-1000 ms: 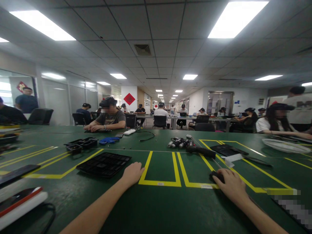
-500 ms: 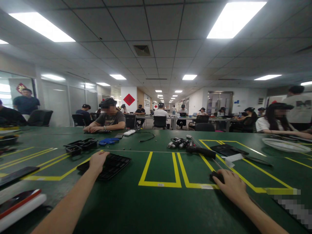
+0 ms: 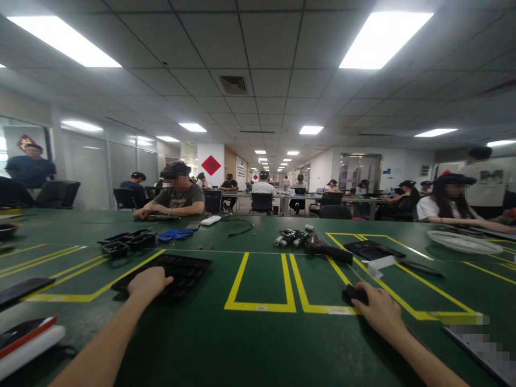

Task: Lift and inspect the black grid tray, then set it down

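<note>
My left hand [image 3: 148, 284] is over a flat black tray [image 3: 183, 277] with shallow compartments. Its fingers are curled inward and the thumb points right; anything inside them is hidden. To the right, my right hand [image 3: 381, 307] is closed around a small black object with a rounded end [image 3: 355, 294], pinched between thumb and fingers low over the green table [image 3: 258, 349]. Beyond that hand a thin metal rod [image 3: 357, 274] slants up and left; whether it joins the black object I cannot tell.
Black bins [image 3: 128, 243] and blue gloves [image 3: 175, 235] lie beyond the tray. A black-handled tool [image 3: 332, 253] rests by metallic parts [image 3: 290, 238]. Further right are a black case [image 3: 373, 250] and a white round tray [image 3: 463, 243]. Yellow tape marks the table; co-workers sit opposite.
My left hand has moved back and left from the tray's far edge, and its fingers are more curled. The right hand keeps its grip. The view has shifted slightly.
</note>
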### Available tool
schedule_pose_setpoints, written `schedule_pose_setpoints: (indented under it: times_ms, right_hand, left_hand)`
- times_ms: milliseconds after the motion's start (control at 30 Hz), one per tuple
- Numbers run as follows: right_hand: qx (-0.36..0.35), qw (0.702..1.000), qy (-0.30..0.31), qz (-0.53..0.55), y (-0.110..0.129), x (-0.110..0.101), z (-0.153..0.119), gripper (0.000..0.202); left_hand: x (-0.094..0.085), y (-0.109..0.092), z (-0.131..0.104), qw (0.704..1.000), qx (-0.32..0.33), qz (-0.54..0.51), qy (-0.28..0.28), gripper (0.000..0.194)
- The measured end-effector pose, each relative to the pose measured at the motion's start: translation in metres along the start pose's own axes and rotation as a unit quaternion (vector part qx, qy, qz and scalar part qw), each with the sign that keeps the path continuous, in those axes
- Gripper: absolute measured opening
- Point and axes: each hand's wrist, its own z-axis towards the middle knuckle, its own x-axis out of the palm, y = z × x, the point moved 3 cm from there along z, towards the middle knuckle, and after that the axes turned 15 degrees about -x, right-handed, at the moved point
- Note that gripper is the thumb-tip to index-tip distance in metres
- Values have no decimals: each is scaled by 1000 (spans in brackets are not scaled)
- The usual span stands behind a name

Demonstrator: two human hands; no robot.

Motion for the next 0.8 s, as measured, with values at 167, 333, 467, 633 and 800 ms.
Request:
schedule_pose_setpoints:
  times_ms: [167,333,467,633,800]
  right_hand:
    - [-43,994,-25,93,36,8,-2,38]
    - [-137,919,17,370,105,19,-30,40]
    - [-202,852,57,480,126,26,-50,43]
    - [-218,820,41,528,123,35,-54,43]
    - [-226,834,27,502,130,23,-55,34]
  left_hand:
    - [13,-45,-40,997,53,-46,20,27]
    - [64,-113,-136,956,191,-167,147,32]
    - [96,-121,-210,882,290,-256,270,40]
    - [113,-103,-238,823,352,-275,352,49]
    - [122,-97,-243,820,356,-266,362,47]
